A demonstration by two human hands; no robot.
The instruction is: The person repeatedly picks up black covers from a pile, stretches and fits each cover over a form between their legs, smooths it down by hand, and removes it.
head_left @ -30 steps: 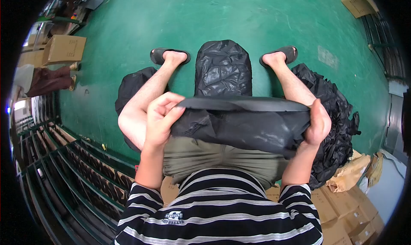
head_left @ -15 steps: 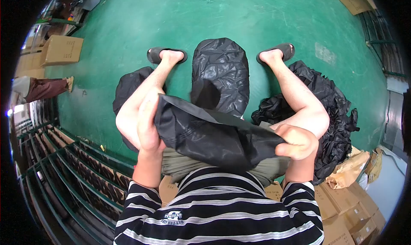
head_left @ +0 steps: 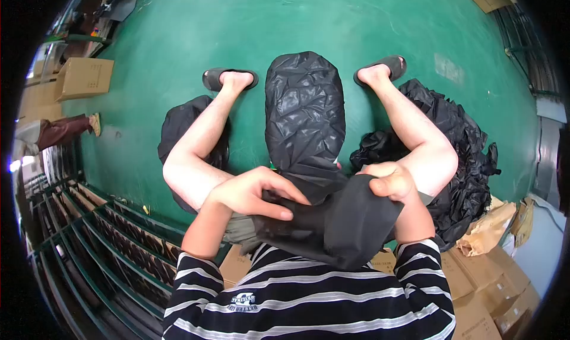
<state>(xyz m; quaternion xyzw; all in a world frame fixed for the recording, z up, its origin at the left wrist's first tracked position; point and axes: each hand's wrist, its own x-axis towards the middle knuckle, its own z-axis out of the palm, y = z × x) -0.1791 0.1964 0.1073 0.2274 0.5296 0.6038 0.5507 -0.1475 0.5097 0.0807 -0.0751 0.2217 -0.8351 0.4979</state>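
Observation:
A limp black fabric cover (head_left: 362, 221), smooth and thin, lies across my lap. My right hand (head_left: 392, 182) is closed on its upper right edge, thumb on top. My left hand (head_left: 255, 194) reaches over the cover's left part with thumb and fingers apart; some fingertips are hidden by the fabric or the hand itself. Just beyond my hands, an oblong crinkled black fabric piece (head_left: 306, 105) lies on the floor between my legs. Its near end meets the cover in my lap, and I cannot tell whether they are joined.
A crumpled heap of black fabric (head_left: 460, 156) lies by my right leg, and more black fabric (head_left: 181, 123) by my left. Metal racks (head_left: 89, 245) stand at the left, cardboard boxes (head_left: 481, 280) behind me at the right. A person's leg (head_left: 68, 132) shows at far left.
My left hand has let go of the cover's left end and moved right, over its middle. The cover, earlier stretched between both hands, now sags and is folded toward my right hand.

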